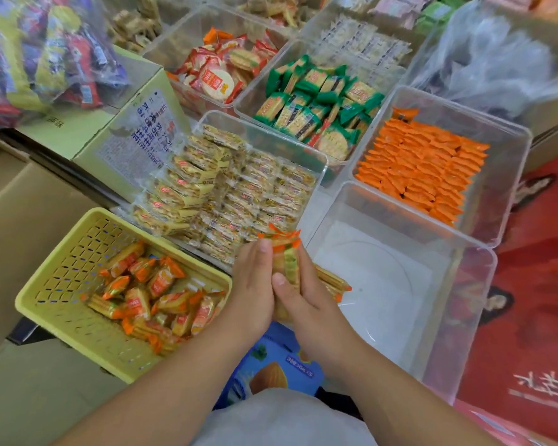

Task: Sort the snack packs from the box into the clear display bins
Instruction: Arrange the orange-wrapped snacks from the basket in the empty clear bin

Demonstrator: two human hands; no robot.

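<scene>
Right now you have a small stack of snack packs (285,255) (yellow wrappers with orange crimped ends) clasped between both hands. Your left hand (252,284) closes on the stack's left side, with one fingertip reaching up near the top of the packs. Your right hand (308,300) closes on the right side, its thumb lying across the front of the wrappers. The other fingers are hidden behind the packs.

You hold the stack upright, above the spot where the near corners of two bins meet. One is the yellow-pack bin (318,175), filled with rows of pale yellow packs. The other is the near clear bin (464,317), whose floor is mostly bare. A few more orange-ended packs (334,283) lie just under your right hand at that bin's left edge.

To your left sits a yellow basket (65,262), with loose packs (155,300) of the same sort heaped toward its right side. Farther back, the green packs (316,114) fill another clear bin, and the red-and-white round packs (216,78) fill the one to its left. Beyond the near clear bin, the orange packs (419,169) lie in neat rows across the left part of their own bin (509,162).
</scene>
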